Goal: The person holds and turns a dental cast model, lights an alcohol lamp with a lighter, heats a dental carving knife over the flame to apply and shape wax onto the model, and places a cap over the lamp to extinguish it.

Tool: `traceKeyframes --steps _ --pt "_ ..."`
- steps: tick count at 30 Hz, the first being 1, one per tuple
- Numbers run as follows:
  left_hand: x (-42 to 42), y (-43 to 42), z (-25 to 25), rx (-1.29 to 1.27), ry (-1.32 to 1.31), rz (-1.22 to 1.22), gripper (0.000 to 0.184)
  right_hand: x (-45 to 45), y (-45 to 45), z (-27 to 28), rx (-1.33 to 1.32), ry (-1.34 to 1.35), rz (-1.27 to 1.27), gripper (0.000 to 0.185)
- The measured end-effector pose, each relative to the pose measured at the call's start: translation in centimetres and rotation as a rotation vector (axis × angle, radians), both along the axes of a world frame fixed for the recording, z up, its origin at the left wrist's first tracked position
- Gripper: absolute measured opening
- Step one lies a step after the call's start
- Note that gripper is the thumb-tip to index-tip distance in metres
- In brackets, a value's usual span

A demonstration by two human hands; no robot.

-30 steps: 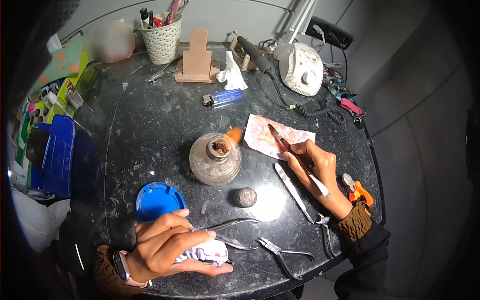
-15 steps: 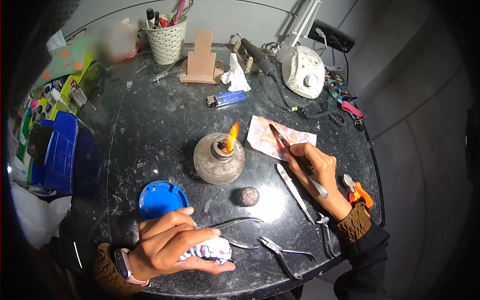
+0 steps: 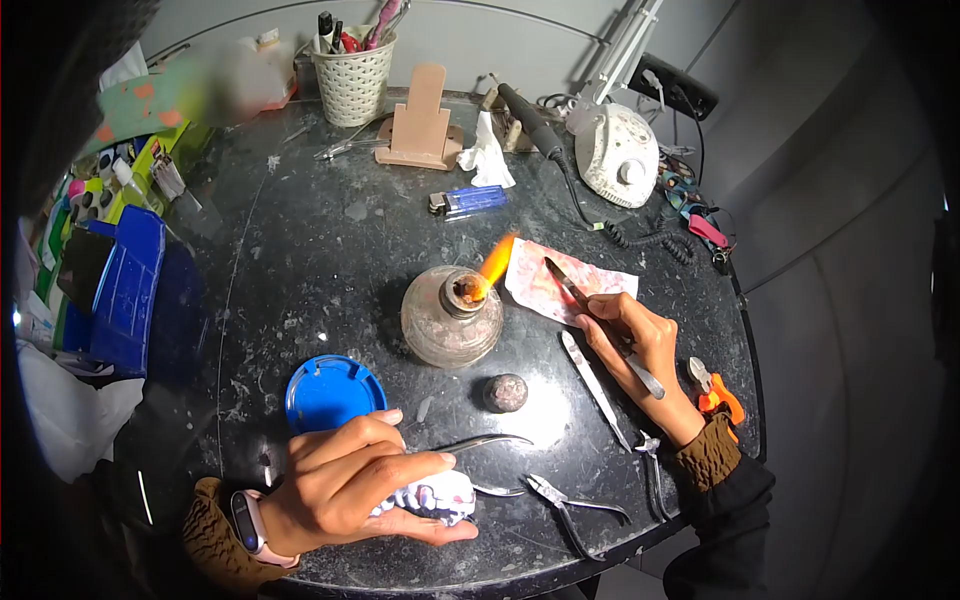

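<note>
My left hand is closed around a white dental model with tooth shapes and pinkish patches, low over the front of the table. Its far side is hidden by my fingers. Pinched in my right hand is a wax knife, its dark tip over a pink-stained sheet of paper. Left of the paper stands a lit glass spirit burner, with its flame leaning right toward the paper's edge. A dark round cap sits in front of the burner.
A blue round lid lies beside my left hand. Several pliers and a slim metal tool lie near the front and right; orange-handled cutters are by the edge. Behind are a blue lighter and a white machine.
The whole view has shifted slightly, so most things appear a little further right. The flame now leans more to the right and looks longer. Both hands keep their holds.
</note>
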State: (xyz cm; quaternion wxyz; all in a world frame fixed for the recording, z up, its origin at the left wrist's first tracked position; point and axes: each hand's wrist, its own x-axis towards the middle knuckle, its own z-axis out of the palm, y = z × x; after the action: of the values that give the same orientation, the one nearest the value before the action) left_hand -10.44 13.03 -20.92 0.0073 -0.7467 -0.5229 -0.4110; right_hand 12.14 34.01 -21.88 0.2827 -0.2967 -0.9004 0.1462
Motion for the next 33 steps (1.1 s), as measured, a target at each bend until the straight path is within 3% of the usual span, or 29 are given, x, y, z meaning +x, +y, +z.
traceKeyframes --steps 6,9,12,15,17,21,24,33 --pt "0.0 0.0 0.0 0.012 -0.010 0.002 0.064 0.3 0.3 -0.6 -0.047 0.042 -0.020 0.016" --pt "0.0 0.1 -0.1 0.016 -0.019 0.012 0.064 0.3 0.3 -0.6 -0.131 0.128 -0.003 0.014" --pt "0.0 0.0 0.1 0.021 -0.031 0.052 0.065 0.7 0.6 -1.4 -0.386 0.346 0.031 0.013" --pt "-0.4 0.3 0.3 0.055 -0.041 0.100 0.065 0.9 -0.2 -0.1 -0.400 0.418 0.061 0.013" --pt "-0.5 0.3 0.4 0.066 -0.061 0.138 0.065 0.4 -0.6 0.6 -0.494 0.603 0.174 0.014" --pt "-0.8 0.2 0.3 0.022 -0.151 0.159 0.066 -1.4 -2.3 3.2 -0.705 0.704 0.218 0.023" --pt "-1.0 0.1 0.4 0.000 -0.170 0.157 0.066 -2.5 -2.1 4.0 -0.862 0.718 0.408 0.024" --pt "-1.1 0.2 0.0 0.024 -0.202 0.166 0.066 -3.8 -2.0 3.1 -0.706 0.762 0.323 0.020"
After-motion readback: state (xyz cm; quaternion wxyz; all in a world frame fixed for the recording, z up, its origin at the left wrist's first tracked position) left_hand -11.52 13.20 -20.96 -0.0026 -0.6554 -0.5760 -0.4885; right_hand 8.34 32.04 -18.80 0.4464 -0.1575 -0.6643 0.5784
